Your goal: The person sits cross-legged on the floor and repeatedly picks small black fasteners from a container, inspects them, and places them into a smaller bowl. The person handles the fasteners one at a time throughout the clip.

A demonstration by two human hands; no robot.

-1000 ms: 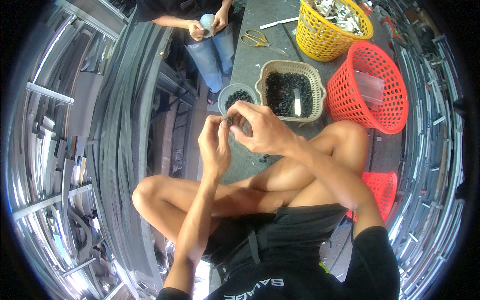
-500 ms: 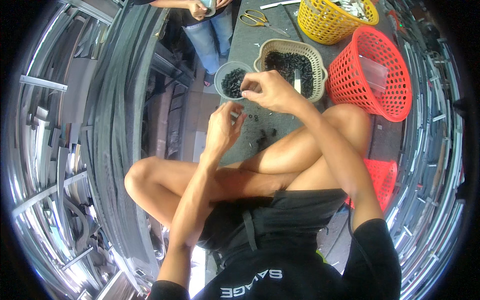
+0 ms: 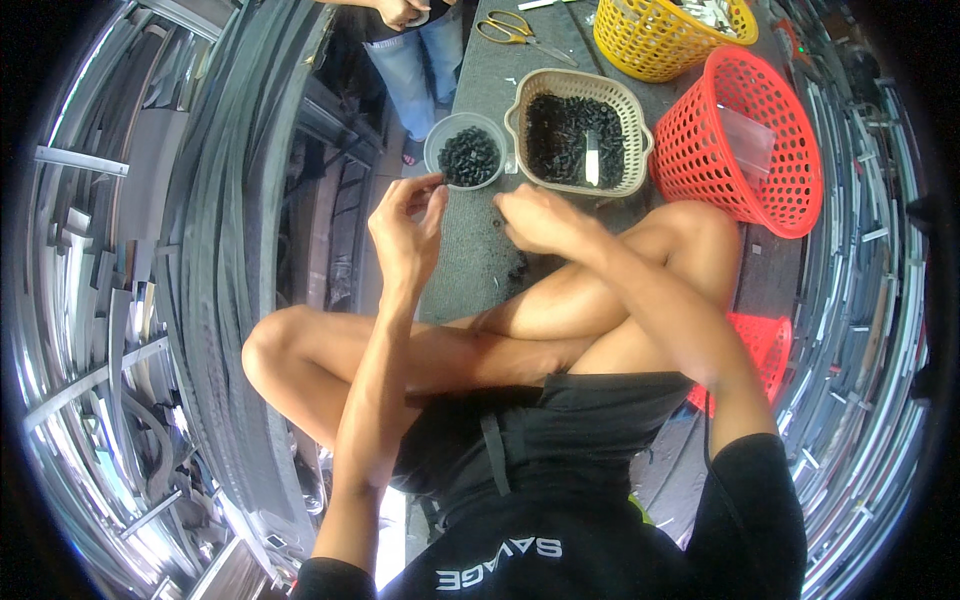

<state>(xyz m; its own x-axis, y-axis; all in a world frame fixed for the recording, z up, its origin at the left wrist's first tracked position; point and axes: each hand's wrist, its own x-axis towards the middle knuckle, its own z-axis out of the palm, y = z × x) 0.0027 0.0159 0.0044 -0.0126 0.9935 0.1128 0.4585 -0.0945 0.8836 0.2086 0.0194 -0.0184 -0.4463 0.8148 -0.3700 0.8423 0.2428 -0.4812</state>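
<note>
My left hand is just below the round clear plastic bowl, its thumb and fingertips drawn together near the rim. Anything between those tips is too small to make out. Small black pieces fill much of the bowl. My right hand is closed over the grey mat, below the beige basket; what its fingers hold, if anything, is hidden. More black pieces lie in that basket, with a white strip-like thing on top of them.
Yellow-handled scissors lie at the far side. To the right stand a yellow basket and a red basket, with another red basket nearer. Long strips line the left. Another person's hand shows at the top.
My right hand has drawn back from the bowl, down over the mat. My left hand has moved left and up toward the bowl's near rim. The bowl's pieces are now uncovered.
</note>
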